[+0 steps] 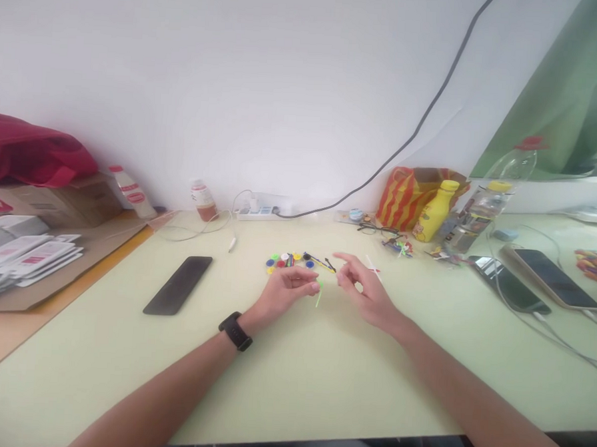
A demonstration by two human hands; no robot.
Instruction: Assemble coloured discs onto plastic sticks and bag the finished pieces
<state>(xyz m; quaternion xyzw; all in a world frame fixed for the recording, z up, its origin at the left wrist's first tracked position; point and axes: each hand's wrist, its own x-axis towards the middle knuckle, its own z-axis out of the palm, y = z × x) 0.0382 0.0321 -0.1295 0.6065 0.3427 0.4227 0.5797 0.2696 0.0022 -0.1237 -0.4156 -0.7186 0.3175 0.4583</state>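
My left hand point(290, 288), with a black watch on the wrist, pinches a thin bright green plastic piece point(318, 298) between thumb and fingertips. The piece hangs down over the table. Close by on the right, my right hand point(365, 290) is raised with its index finger stretched out and the others loosely bent; nothing shows in it. Just beyond both hands lies a cluster of small round pieces point(283, 257) in blue, yellow, white, red and green. Thin dark and yellow sticks point(321, 261) lie beside them. A red and white piece point(375, 270) is partly behind my right hand.
A black phone point(178, 285) lies to the left, and two more phones point(550, 277) with cables to the right. Along the wall stand a power strip point(256, 211), a striped bag point(394, 198), a yellow bottle point(435, 211) and clear bottles point(479, 216). Cardboard point(112, 240) borders the left.
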